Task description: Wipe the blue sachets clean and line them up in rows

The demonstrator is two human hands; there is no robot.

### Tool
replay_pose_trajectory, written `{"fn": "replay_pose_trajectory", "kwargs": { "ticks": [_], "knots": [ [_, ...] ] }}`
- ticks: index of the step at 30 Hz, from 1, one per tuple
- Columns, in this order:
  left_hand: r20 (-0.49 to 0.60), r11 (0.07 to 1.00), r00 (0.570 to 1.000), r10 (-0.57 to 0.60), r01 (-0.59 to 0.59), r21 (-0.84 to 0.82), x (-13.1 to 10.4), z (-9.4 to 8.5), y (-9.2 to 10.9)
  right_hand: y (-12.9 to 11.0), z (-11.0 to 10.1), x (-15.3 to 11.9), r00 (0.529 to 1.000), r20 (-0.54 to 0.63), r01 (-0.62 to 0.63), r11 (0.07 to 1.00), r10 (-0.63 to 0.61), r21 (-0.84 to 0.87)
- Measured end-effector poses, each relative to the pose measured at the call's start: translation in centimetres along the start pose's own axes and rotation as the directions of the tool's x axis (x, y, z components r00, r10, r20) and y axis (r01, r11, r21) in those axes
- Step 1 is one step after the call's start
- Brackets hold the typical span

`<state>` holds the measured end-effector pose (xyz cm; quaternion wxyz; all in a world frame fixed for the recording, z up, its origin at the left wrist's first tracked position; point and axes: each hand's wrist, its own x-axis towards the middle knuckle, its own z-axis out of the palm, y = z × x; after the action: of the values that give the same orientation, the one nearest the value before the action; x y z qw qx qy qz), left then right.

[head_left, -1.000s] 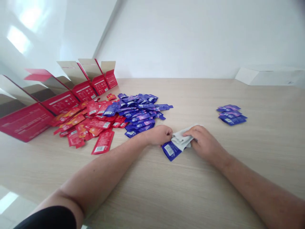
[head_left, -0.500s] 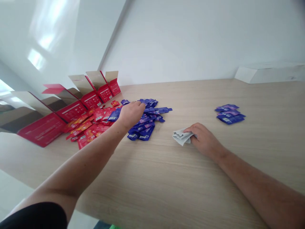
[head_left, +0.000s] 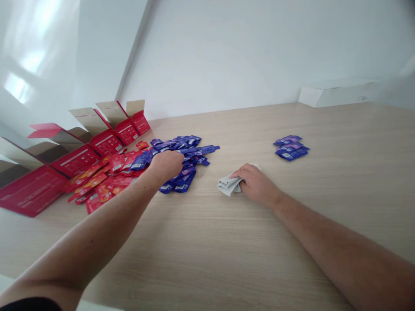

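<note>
My left hand (head_left: 167, 166) is over the pile of purple sachets (head_left: 186, 178), its fingers curled down among them. The fingertips are hidden, so I cannot tell whether a sachet is between them. Further right, my right hand (head_left: 256, 183) rests on the table, closed on a folded white cloth (head_left: 228, 184). The cloth's creased layers stick out to the left of the fingers. A small group of overlapping purple sachets (head_left: 291, 149) lies beyond my right hand, apart from the main pile.
Red and orange sachets (head_left: 112, 181) are heaped left of the purple pile, touching it. Several red cartons (head_left: 76, 160) with raised flaps stand in a slanted row behind them. A white box-like object (head_left: 337, 96) sits against the wall at the back right of the wooden table (head_left: 181, 250).
My left hand has come slightly nearer to me over the purple pile, its fingers lower. The whole view has shifted to the right. My right hand keeps the cloth in the same place.
</note>
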<state>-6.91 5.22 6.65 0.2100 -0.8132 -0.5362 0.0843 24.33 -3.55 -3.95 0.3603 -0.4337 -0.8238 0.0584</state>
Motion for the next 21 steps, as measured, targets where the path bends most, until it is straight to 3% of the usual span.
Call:
{"fn": "replay_pose_trajectory", "kwargs": {
  "ticks": [5,9,12,16,21],
  "knots": [
    [-0.119,0.965,0.975,0.19,-0.207,-0.16,2.1,-4.1,5.6,-0.8,-0.2,0.4,0.997,0.07,-0.017,0.998,0.021,-0.054],
    [-0.2,0.869,0.918,0.341,-0.39,-0.306,5.1,-7.2,12.5,-0.7,-0.1,0.8,0.995,0.097,-0.014,0.994,0.025,-0.107],
    [-0.208,0.816,0.886,0.414,-0.462,-0.348,8.5,-8.8,17.8,-0.5,0.1,1.1,0.994,0.106,-0.006,0.992,0.019,-0.129],
    [-0.222,0.811,0.874,0.432,-0.485,-0.328,13.9,-9.7,23.6,-0.5,-0.1,1.3,0.994,0.109,0.005,0.987,0.012,-0.159],
    [-0.18,0.846,0.908,0.379,-0.419,-0.331,19.7,-9.3,28.4,-0.4,0.2,1.3,0.997,0.064,0.047,0.977,-0.034,-0.21]
  ]
}}
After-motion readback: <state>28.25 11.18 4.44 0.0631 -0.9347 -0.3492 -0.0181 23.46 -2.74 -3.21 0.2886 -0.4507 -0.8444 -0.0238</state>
